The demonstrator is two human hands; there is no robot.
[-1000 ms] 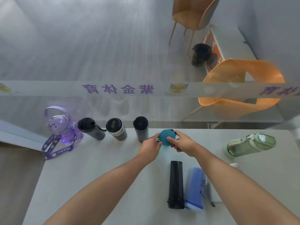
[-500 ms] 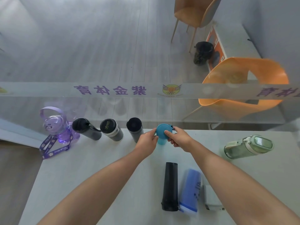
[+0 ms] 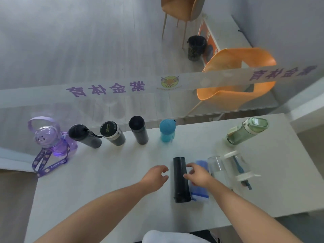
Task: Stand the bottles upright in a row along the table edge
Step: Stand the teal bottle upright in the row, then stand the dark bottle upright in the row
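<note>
Black and cylindrical, a tall flask (image 3: 180, 179) lies flat on the white bench (image 3: 105, 172) between a person's two bare hands. The left hand (image 3: 155, 176) hovers just beside it, fingers (image 3: 164, 170) curled and partly spread, holding nothing. The right hand (image 3: 198, 174) reaches in from the other side, fingers (image 3: 190, 166) apart at the flask's side; contact cannot be confirmed. A blue translucent bottle (image 3: 200, 192) lies against the flask, with clear bottles (image 3: 235, 165) nearby and a green bottle (image 3: 247, 131) on its side. Along the far edge stand a purple bear-lidded bottle (image 3: 50, 139), three dark tumblers (image 3: 112, 133) and a small teal bottle (image 3: 166, 130). Beyond the glass partition (image 3: 122, 88) sits an orange chair (image 3: 236, 81).
</note>
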